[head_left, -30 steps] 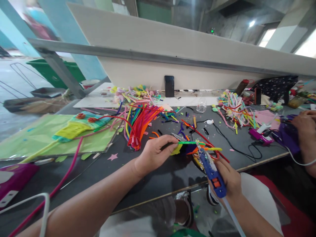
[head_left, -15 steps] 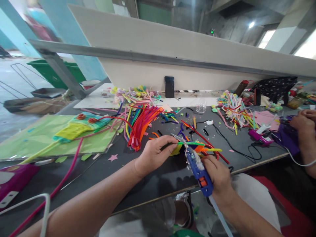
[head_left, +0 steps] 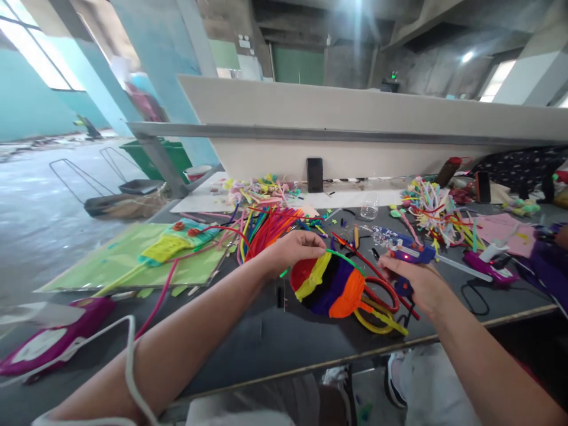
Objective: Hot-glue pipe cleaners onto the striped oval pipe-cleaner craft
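Observation:
A round piece made of pipe cleaners (head_left: 331,286), striped red, yellow, black, purple and orange, hangs from the pinched fingertips of my left hand (head_left: 302,247). Along its upper edge runs a green pipe cleaner (head_left: 344,258); red and yellow loops stick out at its right side. My right hand (head_left: 410,275) grips a blue hot glue gun (head_left: 410,249) by its handle, apart from the striped piece. The gun's nozzle points left, a red light glows on its body, and a clear glue stick (head_left: 464,269) sticks out of its back.
Bundled pipe cleaners (head_left: 275,228) lie behind my left hand. At the left are a flower-decorated pipe-cleaner piece (head_left: 168,245) on a green sheet (head_left: 110,254) and a purple power strip (head_left: 62,337). A phone (head_left: 315,175) leans on the back panel. Another purple strip (head_left: 492,269) is at the right.
The glue gun has swung away from the green pipe cleaner to the right and turned level. The striped piece has tipped so its flat face shows. The camera view has shifted.

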Motion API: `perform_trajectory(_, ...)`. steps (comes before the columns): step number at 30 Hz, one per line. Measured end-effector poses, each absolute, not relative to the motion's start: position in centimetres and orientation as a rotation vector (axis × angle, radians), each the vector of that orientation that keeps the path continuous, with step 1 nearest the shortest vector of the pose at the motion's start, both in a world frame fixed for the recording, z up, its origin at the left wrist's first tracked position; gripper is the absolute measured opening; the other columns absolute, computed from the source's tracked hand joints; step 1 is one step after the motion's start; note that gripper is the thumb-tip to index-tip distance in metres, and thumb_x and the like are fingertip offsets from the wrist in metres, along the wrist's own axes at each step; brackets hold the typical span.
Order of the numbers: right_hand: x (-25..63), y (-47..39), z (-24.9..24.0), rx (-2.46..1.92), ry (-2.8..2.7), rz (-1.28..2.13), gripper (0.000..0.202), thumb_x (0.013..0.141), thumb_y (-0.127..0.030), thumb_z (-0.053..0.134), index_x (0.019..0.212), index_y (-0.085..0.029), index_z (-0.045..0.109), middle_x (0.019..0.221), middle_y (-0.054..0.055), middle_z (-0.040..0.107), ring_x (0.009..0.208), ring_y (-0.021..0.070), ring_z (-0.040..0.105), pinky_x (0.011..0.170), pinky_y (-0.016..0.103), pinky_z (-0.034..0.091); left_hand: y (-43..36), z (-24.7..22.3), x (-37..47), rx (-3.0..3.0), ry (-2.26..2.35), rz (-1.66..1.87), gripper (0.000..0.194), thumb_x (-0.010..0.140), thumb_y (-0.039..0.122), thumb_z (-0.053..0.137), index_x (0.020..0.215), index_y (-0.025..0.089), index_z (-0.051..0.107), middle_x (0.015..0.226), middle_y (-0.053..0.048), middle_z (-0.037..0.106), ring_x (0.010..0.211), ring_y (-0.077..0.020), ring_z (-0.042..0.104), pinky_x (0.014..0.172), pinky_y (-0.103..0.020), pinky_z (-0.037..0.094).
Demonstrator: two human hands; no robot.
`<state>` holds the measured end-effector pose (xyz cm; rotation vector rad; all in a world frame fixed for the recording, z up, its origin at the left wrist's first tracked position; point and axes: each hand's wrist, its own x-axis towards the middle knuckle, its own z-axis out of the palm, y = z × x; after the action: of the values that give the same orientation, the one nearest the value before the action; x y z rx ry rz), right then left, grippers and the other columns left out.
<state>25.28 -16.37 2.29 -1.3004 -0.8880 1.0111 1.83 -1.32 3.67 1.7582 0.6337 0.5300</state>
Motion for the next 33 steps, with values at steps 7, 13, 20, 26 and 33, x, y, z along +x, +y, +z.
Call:
perform_trajectory(7, 27.1, -15.6, 0.3, -1.084, -0.669, 1.230, 0.020, 0.067, -0.030, 0.079, 0.073, -0.016, 0.068, 0.069, 0.000, 0.068, 0.059, 0.0100, 0.060, 0.056, 0.021, 0.048, 1.0, 5.5, 4.5, 1.526, 0.618, 0.311, 0.022, 0.065, 0.031, 0.078, 0.078, 0.016, 0.067, 0.068, 0.000, 0.067, 0.058, -0.0106, 0.061, 0.057, -0.022, 0.050)
perform_trajectory(13, 28.4, -15.5, 0.0, -1.032, -0.551, 1.200, 0.020, 0.065, -0.027, 0.081, 0.076, -0.017, 0.067, 0.072, 0.000, 0.070, 0.060, 0.0095, 0.061, 0.057, 0.020, 0.050, 1.8, 7.2, 7.4, 1.567, 0.576, 0.129, 0.019, 0.064, 0.026, 0.079, 0.076, 0.016, 0.070, 0.065, 0.000, 0.068, 0.056, -0.0113, 0.062, 0.055, -0.021, 0.050)
perform_trajectory(20, 27.9, -15.5, -0.5, -1.033, -0.497, 1.114, 0.019, 0.064, -0.026, 0.082, 0.077, -0.018, 0.069, 0.074, 0.000, 0.072, 0.063, 0.0107, 0.063, 0.058, 0.021, 0.052, 1.6, 7.0, 8.9, 1.686, 0.547, 0.064, 0.016, 0.063, 0.025, 0.078, 0.073, 0.016, 0.070, 0.063, 0.001, 0.066, 0.055, -0.0096, 0.058, 0.054, -0.020, 0.046)
perform_trajectory(26, 27.1, -15.7, 0.1, -1.034, -0.528, 1.136, 0.023, 0.060, -0.023, 0.084, 0.077, -0.020, 0.069, 0.076, 0.000, 0.073, 0.069, 0.0131, 0.066, 0.063, 0.023, 0.053, 0.6, 7.9, 8.8, 1.758, 0.519, -0.006, 0.019, 0.064, 0.027, 0.078, 0.076, 0.015, 0.069, 0.065, 0.002, 0.065, 0.059, -0.0090, 0.057, 0.061, -0.021, 0.044)
perform_trajectory(33, 26.4, -15.8, 0.1, -0.987, -0.626, 1.152, 0.021, 0.060, -0.023, 0.084, 0.074, -0.019, 0.068, 0.077, 0.000, 0.072, 0.077, 0.0160, 0.066, 0.071, 0.026, 0.051, -1.3, 8.3, 10.3, 1.884, 0.466, -0.129, 0.016, 0.064, 0.026, 0.076, 0.071, 0.015, 0.068, 0.065, 0.002, 0.064, 0.063, -0.0096, 0.055, 0.063, -0.022, 0.041)
